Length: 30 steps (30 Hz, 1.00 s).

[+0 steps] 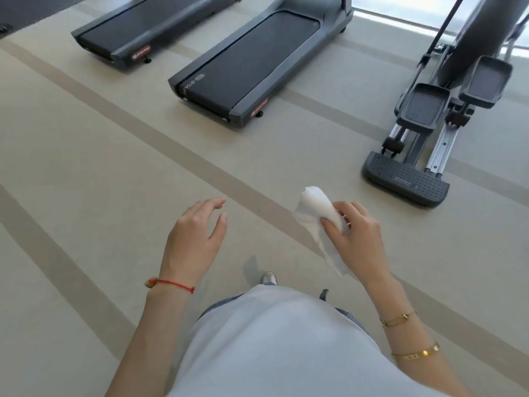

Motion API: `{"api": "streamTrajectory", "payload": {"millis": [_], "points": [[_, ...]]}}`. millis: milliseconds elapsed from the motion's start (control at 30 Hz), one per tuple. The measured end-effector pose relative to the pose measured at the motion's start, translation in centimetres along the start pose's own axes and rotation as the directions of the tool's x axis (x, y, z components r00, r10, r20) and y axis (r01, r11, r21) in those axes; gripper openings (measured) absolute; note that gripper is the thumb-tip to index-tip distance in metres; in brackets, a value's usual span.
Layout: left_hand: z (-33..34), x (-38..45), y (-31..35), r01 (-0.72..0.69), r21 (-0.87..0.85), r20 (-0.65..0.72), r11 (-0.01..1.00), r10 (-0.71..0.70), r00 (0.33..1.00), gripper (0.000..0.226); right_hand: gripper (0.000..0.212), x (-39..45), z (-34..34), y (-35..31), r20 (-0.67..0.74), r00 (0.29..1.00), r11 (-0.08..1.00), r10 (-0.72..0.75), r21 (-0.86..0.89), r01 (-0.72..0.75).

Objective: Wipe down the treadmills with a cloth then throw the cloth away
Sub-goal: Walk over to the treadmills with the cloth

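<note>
My right hand (356, 236) holds a white cloth (320, 207) in front of my body, its fingers curled round it while a loose end hangs down below the palm. My left hand (196, 233) floats empty to the left of it, fingers relaxed and slightly spread. Two dark grey treadmills stand on the floor ahead: the nearer treadmill (252, 67) in the middle of the view, the second treadmill (143, 27) further back to the left. Both hands are well short of either machine.
An elliptical trainer (423, 133) with two pedals and a ribbed rear step stands at the right. The beige floor (86, 167) has darker stripes running diagonally. My light shirt and a shoe tip (269, 277) show at the bottom.
</note>
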<state>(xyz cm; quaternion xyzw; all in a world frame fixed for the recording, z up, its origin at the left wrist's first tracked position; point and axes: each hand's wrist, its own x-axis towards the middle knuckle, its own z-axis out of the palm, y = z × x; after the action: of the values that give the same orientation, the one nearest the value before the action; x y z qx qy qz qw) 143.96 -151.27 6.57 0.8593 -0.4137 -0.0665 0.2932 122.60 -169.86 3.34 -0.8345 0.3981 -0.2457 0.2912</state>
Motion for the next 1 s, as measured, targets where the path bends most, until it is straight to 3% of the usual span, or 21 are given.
{"api": "streamTrajectory", "payload": {"millis": [400, 1000], "points": [[3.9, 25.4, 0.0, -0.076, 0.007, 0.089, 0.997, 0.075, 0.993, 0.028, 0.017, 22.0, 3.2, 2.6, -0.046, 0.996, 0.997, 0.073, -0.007, -0.074], [13.0, 64.9, 8.1, -0.069, -0.029, 0.013, 0.997, 0.069, 0.998, 0.029, 0.017, 64.9, 1.6, 10.8, -0.056, 0.998, 1.000, -0.008, -0.008, 0.007]]}}
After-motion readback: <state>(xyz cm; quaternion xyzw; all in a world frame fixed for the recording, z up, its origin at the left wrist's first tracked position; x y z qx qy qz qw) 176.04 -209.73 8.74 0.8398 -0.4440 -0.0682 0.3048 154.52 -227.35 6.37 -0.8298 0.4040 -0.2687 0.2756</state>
